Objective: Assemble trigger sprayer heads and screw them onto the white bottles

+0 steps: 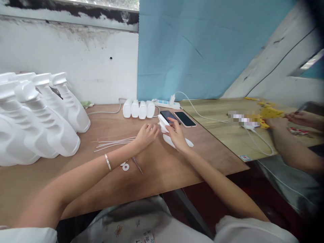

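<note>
My right hand (176,135) grips a small white plastic part (164,124), perhaps a spray head, between thumb and fingers. At that part's left end, the curled fingers of my left hand (147,135) are closed; what exactly they pinch is hidden. Under my right hand lies a long white plastic piece (169,140), partly covered by it. Several thin white tubes (111,144) lie to the left, passing behind my left forearm. Close to that forearm are a white ring-shaped washer (126,167) and a small screwdriver-like tool (137,165).
Tall white spray bottles (68,108) crowd the left side. Several white plastic pieces (135,108) stand in a row at the back, beside a power strip (167,104). Two phones lie nearby, one pink-edged (185,119). At right, another person's hands work with yellow material (270,113).
</note>
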